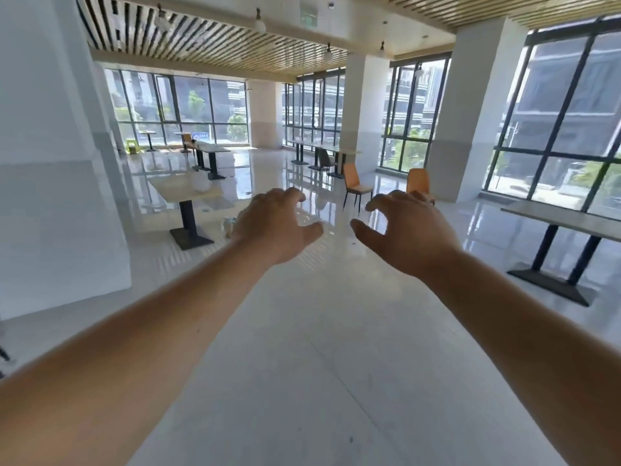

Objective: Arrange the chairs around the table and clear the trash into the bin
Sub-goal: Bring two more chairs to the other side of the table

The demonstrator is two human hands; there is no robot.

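Both bare forearms are stretched forward. The left hand (277, 227) and right hand (408, 230) are held near each other, palms down, fingers loosely curled and empty.

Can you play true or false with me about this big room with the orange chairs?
1. Both hands are holding nothing. True: the left hand and right hand are open and empty.
2. The two orange chairs are tucked under a table. False: one orange chair and the other stand out on the open floor.
3. A white thing sits on the near left table. True.
4. The floor is dark carpet. False: the floor is pale and shiny.
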